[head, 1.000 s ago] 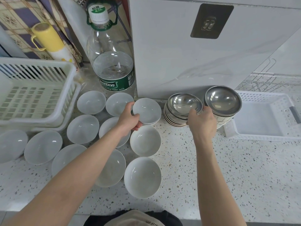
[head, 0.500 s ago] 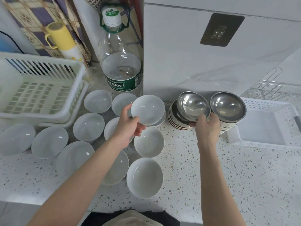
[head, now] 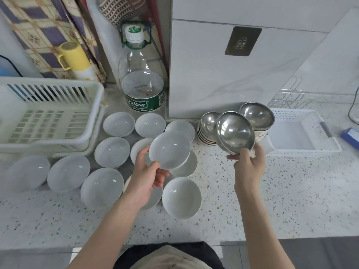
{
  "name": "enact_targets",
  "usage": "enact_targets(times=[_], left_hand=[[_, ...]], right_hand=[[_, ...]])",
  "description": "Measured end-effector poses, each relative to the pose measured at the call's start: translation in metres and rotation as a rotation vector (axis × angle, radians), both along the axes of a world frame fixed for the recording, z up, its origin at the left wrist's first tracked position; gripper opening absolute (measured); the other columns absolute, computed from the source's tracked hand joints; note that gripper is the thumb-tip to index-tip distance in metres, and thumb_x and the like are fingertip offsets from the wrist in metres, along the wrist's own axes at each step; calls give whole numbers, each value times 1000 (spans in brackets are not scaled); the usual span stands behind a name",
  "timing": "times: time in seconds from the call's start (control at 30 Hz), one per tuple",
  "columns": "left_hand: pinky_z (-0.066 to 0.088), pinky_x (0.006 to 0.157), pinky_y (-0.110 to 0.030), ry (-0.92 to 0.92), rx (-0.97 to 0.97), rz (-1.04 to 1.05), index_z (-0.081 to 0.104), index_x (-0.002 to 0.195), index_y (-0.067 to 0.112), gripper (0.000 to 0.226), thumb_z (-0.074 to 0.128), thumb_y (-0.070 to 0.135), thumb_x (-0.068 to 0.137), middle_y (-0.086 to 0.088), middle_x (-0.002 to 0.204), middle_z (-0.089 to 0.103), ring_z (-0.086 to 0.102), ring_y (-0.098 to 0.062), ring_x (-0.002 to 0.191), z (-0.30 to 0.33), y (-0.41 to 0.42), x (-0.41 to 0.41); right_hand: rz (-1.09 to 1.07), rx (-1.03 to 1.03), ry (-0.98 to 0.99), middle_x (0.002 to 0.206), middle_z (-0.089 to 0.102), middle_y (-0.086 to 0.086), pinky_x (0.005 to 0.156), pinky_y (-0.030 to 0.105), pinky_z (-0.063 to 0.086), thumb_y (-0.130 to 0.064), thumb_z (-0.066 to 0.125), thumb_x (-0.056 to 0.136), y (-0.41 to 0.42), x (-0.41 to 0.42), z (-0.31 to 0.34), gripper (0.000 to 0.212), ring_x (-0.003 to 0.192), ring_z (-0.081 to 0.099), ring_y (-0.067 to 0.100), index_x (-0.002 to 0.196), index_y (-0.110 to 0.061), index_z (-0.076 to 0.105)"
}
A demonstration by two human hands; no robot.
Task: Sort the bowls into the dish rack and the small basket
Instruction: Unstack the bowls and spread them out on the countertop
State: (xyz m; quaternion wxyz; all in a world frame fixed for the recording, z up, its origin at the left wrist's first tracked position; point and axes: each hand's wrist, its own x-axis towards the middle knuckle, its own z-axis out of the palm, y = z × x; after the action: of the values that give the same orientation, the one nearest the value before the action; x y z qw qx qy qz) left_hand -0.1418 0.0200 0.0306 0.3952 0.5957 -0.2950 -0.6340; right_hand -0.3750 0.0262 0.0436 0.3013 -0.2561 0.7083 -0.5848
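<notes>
A white bowl (head: 169, 150) is held tilted above the middle of the counter (head: 281, 191) by the left hand (head: 147, 177), thumb over the near rim and fingers curled beneath. A steel bowl (head: 235, 133) is pinched at its lower rim by the right hand (head: 249, 167), also tilted, in front of two stacks of steel bowls (head: 208, 126) near the back edge.

The dish rack (head: 48, 117) sits at the counter's left end and the small basket (head: 303, 133) at its right end; nothing is seen in either, so the sorting is judged barely begun.

Several risks are judged present. Both bowls are gripped only at one rim, so either could slip if swung quickly; the polished steel is likely the more slippery. The white bowl is carried directly over other white bowls (head: 181, 198) spread on the counter, so a drop would probably chip more than one. The steel bowl could be knocked against its neighbouring stack (head: 257, 115), which might be toppled. The way to the rack passes over more bowls near the left front edge, where a low-carried rim could catch. A water bottle (head: 142, 74) stands at the back, clear of either route.
</notes>
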Motion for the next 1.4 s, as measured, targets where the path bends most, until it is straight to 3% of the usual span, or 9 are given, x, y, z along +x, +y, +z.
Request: enact_targets(times=[0.13,0.2,0.4,0.5,0.67,0.83,1.07,1.23,1.4], left_hand=[[40,38,-21,-14,28,-35,41,129,41,53,43,0,94,-13,58,66,47,-13,39,-1,24,13],[40,39,-20,-16,42,-62,42,127,41,53,43,0,94,-14,59,66,46,-14,40,-3,34,19],[44,44,-24,-32,45,-130,40,129,43,55,43,1,94,-11,58,65,49,-13,43,-6,50,25],[43,42,-22,-36,43,-124,40,131,41,56,44,0,93,-12,57,64,48,-13,42,-7,51,20],[42,41,-24,-59,50,-87,40,134,41,57,44,2,94,-13,59,66,49,-14,42,-11,50,5],[41,42,-24,-64,58,10,42,130,45,55,43,2,95,-12,60,67,47,-13,42,-17,51,-19],[41,40,-23,-70,82,97,43,125,47,52,44,4,96,-12,59,67,46,-13,41,-26,57,-51],[42,39,-23,-86,77,117,48,112,53,54,45,3,95,-13,60,67,48,-12,41,-27,62,-61],[43,40,-24,-136,48,89,46,122,49,54,46,3,94,-14,61,67,50,-14,43,-27,67,-67]], right_hand=[[-74,101,-1,74,73,-15,70,30,44,-19,43,88,39,8,-19,53,69,68,-3,139,-31,37],[-105,161,10,74,75,-4,70,29,44,-19,44,90,54,10,-29,53,68,66,-7,141,-30,33],[-100,331,-54,65,73,-7,70,33,45,-25,47,92,66,12,-57,54,80,67,6,144,-24,32],[-43,370,-66,64,72,-9,71,34,47,-25,48,94,60,10,-66,54,90,68,14,146,-23,31],[112,411,-50,93,68,-3,57,22,41,-22,49,96,43,1,-74,54,74,70,4,146,-25,31],[267,473,21,85,69,-8,63,28,47,-22,47,94,29,-14,-84,55,79,71,9,147,-28,31],[400,498,-53,83,72,-3,58,24,39,-30,45,98,16,-35,-94,55,85,69,9,148,-37,25],[495,479,-102,92,68,-6,66,30,47,-40,44,99,10,-43,-103,55,73,62,7,150,-42,22],[520,481,-169,100,69,3,65,30,46,-47,38,99,12,-50,-110,59,72,56,14,152,-42,14]])
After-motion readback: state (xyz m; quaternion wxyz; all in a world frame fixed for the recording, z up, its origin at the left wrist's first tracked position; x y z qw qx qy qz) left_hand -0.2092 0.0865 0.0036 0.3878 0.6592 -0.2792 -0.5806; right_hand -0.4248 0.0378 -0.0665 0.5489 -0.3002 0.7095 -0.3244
